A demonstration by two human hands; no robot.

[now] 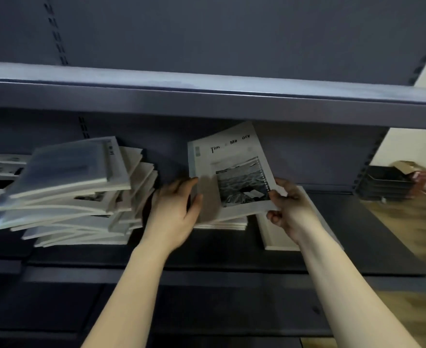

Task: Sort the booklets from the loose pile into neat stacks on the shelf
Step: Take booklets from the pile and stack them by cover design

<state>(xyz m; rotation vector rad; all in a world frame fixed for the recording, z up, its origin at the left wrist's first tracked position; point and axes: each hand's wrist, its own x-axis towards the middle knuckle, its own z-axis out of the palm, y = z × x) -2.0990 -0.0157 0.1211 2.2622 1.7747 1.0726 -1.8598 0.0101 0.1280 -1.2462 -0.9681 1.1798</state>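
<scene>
Head view: both hands hold one white booklet [232, 169], tilted up from a low stack [222, 224] on the dark shelf [232, 254]. The left hand [174, 209] closes around its left edge; the right hand [289, 209] pinches its lower right corner. The loose pile [74, 192] leans just left of the left hand. Another flat booklet [277, 234] lies beneath the right hand.

Two bare hands [174, 212] [291, 212], one lifted white booklet [232, 169], three booklet heaps (one loose [76, 194], two neat [222, 223] [277, 237]), two dark metal shelves [207, 96] [232, 254].
</scene>
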